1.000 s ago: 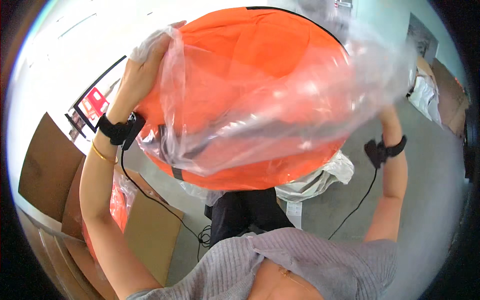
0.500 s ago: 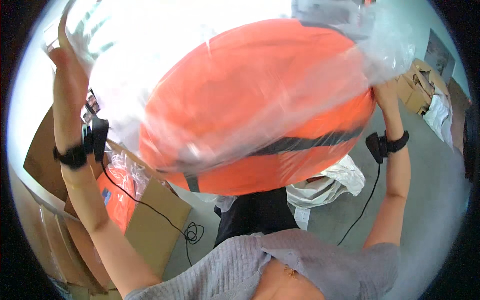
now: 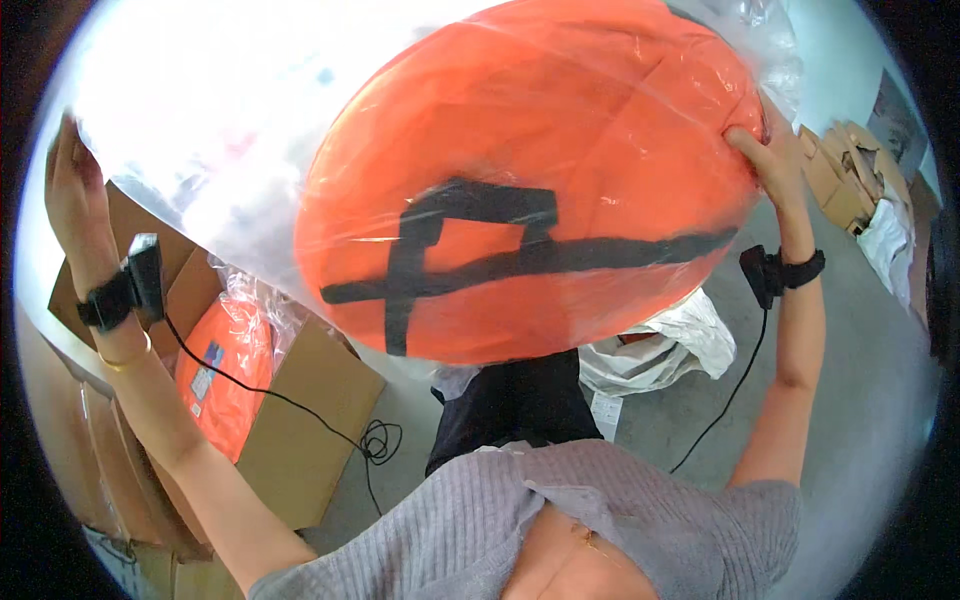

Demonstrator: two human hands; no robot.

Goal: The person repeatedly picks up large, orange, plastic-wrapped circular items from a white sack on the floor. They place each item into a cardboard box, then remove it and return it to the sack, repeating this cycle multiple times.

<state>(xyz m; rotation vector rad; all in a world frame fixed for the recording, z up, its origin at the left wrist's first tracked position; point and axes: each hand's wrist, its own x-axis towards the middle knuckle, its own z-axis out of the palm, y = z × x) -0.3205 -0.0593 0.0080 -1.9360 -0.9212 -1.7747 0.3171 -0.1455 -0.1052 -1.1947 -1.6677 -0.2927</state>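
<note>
A large, round, flat orange fabric bundle [image 3: 540,130] with black straps is raised in front of me, tilted. Clear plastic covers its face, part of a big plastic bag [image 3: 200,150] that spreads out to the left. My right hand [image 3: 775,165] grips the bundle's right edge, thumb on the near face and the other fingers hidden behind. Out at the far left, my left hand [image 3: 78,195] is closed at the bag's edge, and the film stretches tight between it and the bundle. Its fingertips are partly hidden.
Below my left arm stands an open cardboard box [image 3: 315,420] with another plastic-wrapped orange bundle [image 3: 225,365] inside. A white sack [image 3: 680,345] lies on the floor beyond my legs. Flattened cardboard [image 3: 840,180] leans at the right. A black cable [image 3: 300,410] hangs from my left wrist.
The bundle has turned and risen, so its strapped face shows more fully. My left hand has moved outward and down, drawing the plastic tight. My right hand keeps its hold.
</note>
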